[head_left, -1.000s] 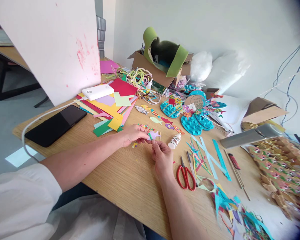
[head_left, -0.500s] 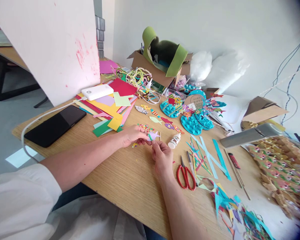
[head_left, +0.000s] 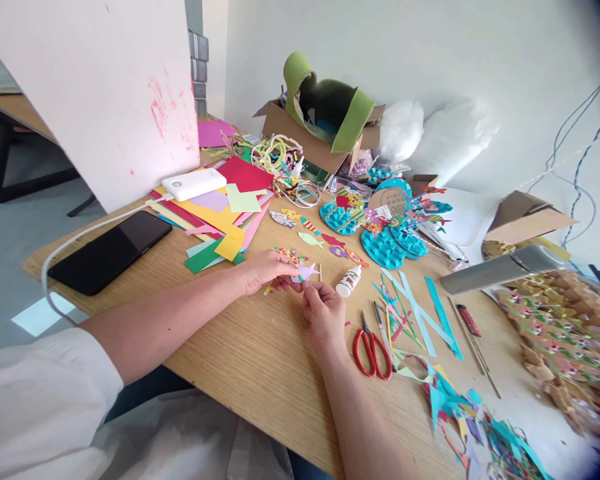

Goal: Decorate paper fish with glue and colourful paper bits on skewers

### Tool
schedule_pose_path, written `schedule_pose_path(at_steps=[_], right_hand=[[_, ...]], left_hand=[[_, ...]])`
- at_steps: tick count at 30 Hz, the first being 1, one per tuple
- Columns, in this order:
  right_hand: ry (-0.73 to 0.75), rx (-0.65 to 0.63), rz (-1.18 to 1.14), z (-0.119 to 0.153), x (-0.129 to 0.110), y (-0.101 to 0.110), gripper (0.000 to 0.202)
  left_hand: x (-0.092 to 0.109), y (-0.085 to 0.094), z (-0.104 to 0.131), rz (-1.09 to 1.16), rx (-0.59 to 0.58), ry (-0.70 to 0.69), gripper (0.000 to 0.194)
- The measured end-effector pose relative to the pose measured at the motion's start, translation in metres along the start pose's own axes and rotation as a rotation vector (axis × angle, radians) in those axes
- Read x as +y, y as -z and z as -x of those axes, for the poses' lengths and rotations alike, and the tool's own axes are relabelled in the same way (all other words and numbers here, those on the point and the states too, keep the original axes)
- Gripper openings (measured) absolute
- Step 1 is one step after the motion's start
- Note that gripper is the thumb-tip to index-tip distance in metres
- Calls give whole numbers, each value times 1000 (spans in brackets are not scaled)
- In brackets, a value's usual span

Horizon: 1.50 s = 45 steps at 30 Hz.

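Between my two hands is a small light-purple paper fish (head_left: 309,272), its tail pointing right. My left hand (head_left: 270,272) pinches it from the left with thumb and fingers. The fingers of my right hand (head_left: 324,308) are closed at its lower edge, where a bit of green paper shows; how it is attached is hidden by the fingertips. A white glue bottle (head_left: 349,281) lies just right of my hands. Behind them, a pile of tiny coloured paper bits (head_left: 293,255) and several cut paper fish (head_left: 311,240) lie on the wooden table (head_left: 230,360).
Red-handled scissors (head_left: 371,353) lie beside my right wrist, near paper strips (head_left: 400,313). A phone (head_left: 111,252), a white power bank (head_left: 195,183) and coloured paper (head_left: 215,247) are at left. A grey flask (head_left: 503,269) and paper scraps (head_left: 480,427) are at right; blue crafts (head_left: 387,247) stand behind.
Both hands stay almost in place around the paper fish. Less of the green paper shows between my fingertips now, and more of the purple fish is visible.
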State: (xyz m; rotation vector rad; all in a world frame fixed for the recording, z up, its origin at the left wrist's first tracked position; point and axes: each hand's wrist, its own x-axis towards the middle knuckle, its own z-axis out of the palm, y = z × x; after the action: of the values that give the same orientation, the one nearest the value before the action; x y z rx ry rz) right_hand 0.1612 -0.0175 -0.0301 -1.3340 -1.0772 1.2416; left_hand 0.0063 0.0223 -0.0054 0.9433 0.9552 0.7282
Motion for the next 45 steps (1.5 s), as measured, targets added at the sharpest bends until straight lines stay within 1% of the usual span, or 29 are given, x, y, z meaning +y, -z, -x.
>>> schedule_pose_path(at_steps=[5,13,17,26,31,41,45], right_hand=[[6,0,1,1,0,0,38],[17,7,2,-1,1,0,37],[13,16,-20,-1,0,0,36],[-20,-4,-67,1,-2,0,38],[2,-16,-87,1,-2,-2,38],[6,27,-108,-1,0,0,36],[4,26,-92,0,-2,-1,35]], left_hand=[[-1,-1,0,-57,33,-26,25],[-3,0,-2,-109,72,-75,17],[-3,0,-2,-136,88,-93,16],[-1,-2,-1,-163,109,-134,15],[-1,-4,-1,-164,119,-136,15],[-2,-4,0,-91,58,-105,18],[-2,-3,0,-96,56,-102,16]])
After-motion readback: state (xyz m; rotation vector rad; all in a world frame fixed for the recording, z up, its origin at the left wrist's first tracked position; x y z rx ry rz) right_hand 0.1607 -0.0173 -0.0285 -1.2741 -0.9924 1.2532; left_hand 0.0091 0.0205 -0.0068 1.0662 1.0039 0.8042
